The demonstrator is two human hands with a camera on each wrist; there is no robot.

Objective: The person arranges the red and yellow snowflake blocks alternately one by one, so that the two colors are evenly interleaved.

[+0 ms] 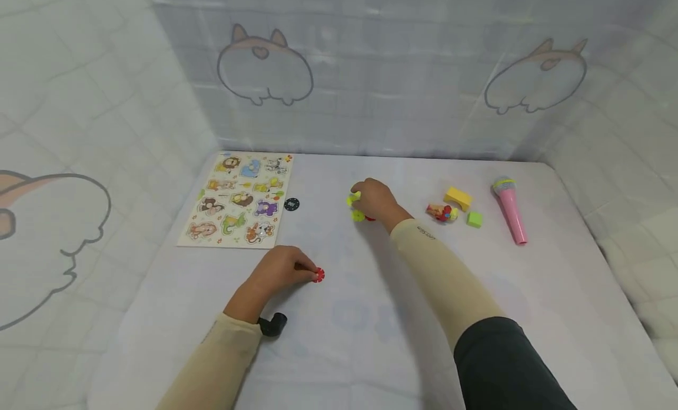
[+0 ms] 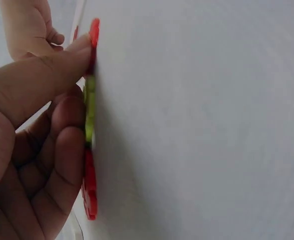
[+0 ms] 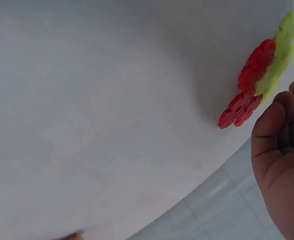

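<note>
My left hand point(image 1: 278, 272) pinches flower-edged plastic discs between thumb and fingers, low over the table. A red disc point(image 1: 318, 275) shows at its fingertips in the head view. Seen edge-on in the left wrist view, a yellow-green disc point(image 2: 90, 110) lies in line between red ones, the lower red disc point(image 2: 89, 190) beside the curled fingers. My right hand point(image 1: 377, 203) reaches over a small cluster of yellow-green discs point(image 1: 358, 215) and red discs point(image 3: 257, 65). In the right wrist view its bent fingers are beside the cluster, with nothing visibly held.
An animal picture board point(image 1: 238, 199) lies at the left, a black round chip point(image 1: 291, 204) by its edge. On the right are a yellow arch block point(image 1: 458, 197), a small figure point(image 1: 442, 213), a green block point(image 1: 474, 219) and a pink toy microphone point(image 1: 510, 212). A black bent thing point(image 1: 273, 325) is by the left wrist.
</note>
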